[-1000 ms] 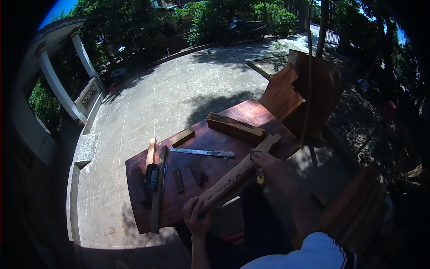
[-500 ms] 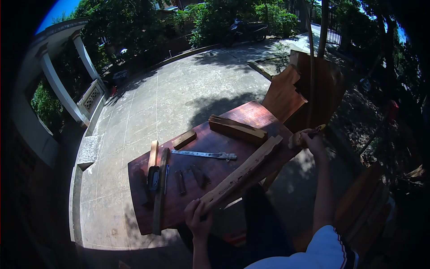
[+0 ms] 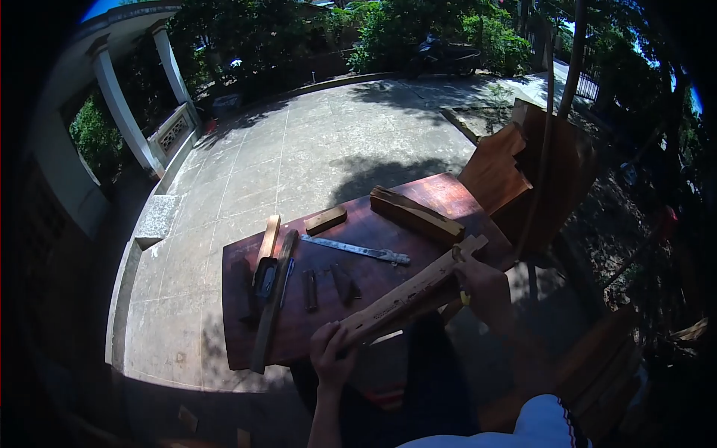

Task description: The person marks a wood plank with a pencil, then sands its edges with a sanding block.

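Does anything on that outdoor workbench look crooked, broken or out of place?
Nothing looks broken or spilled. The long pale wooden piece lies slanted over the edge of the reddish-brown wooden table, with the left hand on its near end and the right hand near its notched far end. A thin wooden slat also overhangs the near edge.

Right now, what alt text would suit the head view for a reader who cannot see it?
A person's left hand grips the near end of a long wooden piece lying slantwise over the edge of a reddish table, while the right hand holds it near the far end. A metal ruler, wood blocks and small tools lie on the table, outdoors on a sunlit paved yard.
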Demonstrator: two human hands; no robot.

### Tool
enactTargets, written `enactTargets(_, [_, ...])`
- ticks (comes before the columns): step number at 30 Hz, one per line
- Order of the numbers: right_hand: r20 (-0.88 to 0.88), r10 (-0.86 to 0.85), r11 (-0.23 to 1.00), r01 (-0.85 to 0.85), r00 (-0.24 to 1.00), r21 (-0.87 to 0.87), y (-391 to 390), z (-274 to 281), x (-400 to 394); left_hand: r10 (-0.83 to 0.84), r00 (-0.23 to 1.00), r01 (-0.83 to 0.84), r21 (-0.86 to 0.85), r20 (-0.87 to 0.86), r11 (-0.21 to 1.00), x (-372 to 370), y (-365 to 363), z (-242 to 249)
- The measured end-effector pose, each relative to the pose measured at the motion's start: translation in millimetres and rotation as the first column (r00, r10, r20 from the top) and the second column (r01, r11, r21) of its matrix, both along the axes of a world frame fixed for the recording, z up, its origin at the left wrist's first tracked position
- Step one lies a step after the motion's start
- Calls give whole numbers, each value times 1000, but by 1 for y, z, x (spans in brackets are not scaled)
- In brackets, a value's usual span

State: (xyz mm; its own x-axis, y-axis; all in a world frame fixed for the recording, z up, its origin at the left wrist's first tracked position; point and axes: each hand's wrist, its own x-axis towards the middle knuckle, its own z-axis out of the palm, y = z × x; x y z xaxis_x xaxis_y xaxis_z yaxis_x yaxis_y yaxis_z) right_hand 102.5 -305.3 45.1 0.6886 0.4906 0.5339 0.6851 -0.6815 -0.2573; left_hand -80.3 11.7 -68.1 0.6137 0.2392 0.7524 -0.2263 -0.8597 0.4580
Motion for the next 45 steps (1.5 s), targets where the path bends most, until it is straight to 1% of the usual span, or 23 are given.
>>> enactTargets(1, [39, 204, 978, -202, 978, -54, 27, -3, -31, 5, 1000, -5, 1, -3, 1000, 0, -1, 1])
enactTargets(2, [142, 287, 942, -252, 947, -222, 49, -11, -58, 11, 1000, -11, -1, 0, 1000, 1, -2, 1])
enactTargets(3, [106, 368, 916, -340, 924, -212, 62, -11, -75, 7, 1000, -7, -3, 2, 1000, 3, -2, 1])
enactTargets(4, [29, 420, 903, -414, 907, -118, 63, -6, -79, 2, 1000, -2, -3, 3, 1000, 3, -1, 1])
enactTargets(6, [-214, 369, 929, -368, 904, 47, 44, 17, -63, 3, 1000, -3, -10, 3, 1000, 1, 0, 0])
enactTargets(7, [-334, 226, 974, -203, 915, 103, 37, 9, -49, 2, 1000, -2, -11, 2, 1000, 0, 0, 0])
enactTargets(10, [-36, -73, 995, 70, 997, -77, 32, -4, -11, -1, 999, 1, -3, 41, 1000, 2, 2, 1])
enactTargets(13, [-32, 139, 988, -141, 990, -56, 75, -4, -46, 8, 999, -8, -6, 49, 1000, 4, 1, -3])
enactTargets(15, [17, 389, 915, -384, 921, -125, 107, -4, -83, 29, 999, -29, 2, 25, 1000, 2, 2, -3])
enactTargets(18, [-105, 579, 811, -584, 809, -28, 117, 7, -115, 35, 999, -34, -30, 26, 999, 0, 1, -3])
enactTargets(20, [-151, 477, 874, -485, 866, -25, 97, 14, -96, 24, 999, -23, -14, 43, 1000, 3, 2, -3])
enactTargets(21, [-130, 367, 927, -374, 921, -33, 88, 14, -81, 19, 999, -18, -15, 40, 1000, 2, 1, -3])
enactTargets(22, [-204, 254, 967, -255, 946, 23, 77, 14, -68, 25, 999, -25, -17, 23, 1000, -1, 2, -6])
enactTargets(23, [-305, 117, 992, -124, 945, -4, 70, 19, -60, 26, 1000, -26, -20, 6, 999, 0, 4, -7])
enactTargets(24, [-169, 42, 999, -45, 985, -14, 66, 1, -50, 24, 1000, -24, -20, -5, 999, 1, 3, -9])
enactTargets(26, [-158, -13, 993, -6, 987, -117, 82, -5, -58, 35, 999, -35, -9, 16, 999, 4, 2, -10])
enactTargets(30, [-166, 300, 950, -309, 939, -33, 140, -8, -125, 29, 998, -28, -19, 47, 999, 3, 0, -5])
enactTargets(33, [-223, 460, 887, -453, 859, 87, 137, 3, -131, 31, 998, -34, 61, 59, 998, 3, 0, 1])
enactTargets(36, [-222, 192, 981, -189, 956, 35, 97, 5, -84, 46, 998, -46, 7, 47, 999, 5, 0, -10])
enactTargets(39, [-151, -68, 998, 66, 986, -16, 82, -15, -51, 35, 999, -36, 46, 16, 998, 3, 3, -12])
enactTargets(42, [-99, 107, 992, -113, 989, -54, 127, -6, -92, 29, 1000, -29, 55, 6, 998, 3, 5, -12])
enactTargets(44, [-94, 337, 940, -341, 937, -30, 153, -11, -131, 27, 1000, -28, 59, 16, 998, 3, 8, -15])
enactTargets(45, [-131, 384, 922, -387, 914, -1, 150, -6, -133, 26, 999, -27, 59, 20, 998, 3, 8, -12])
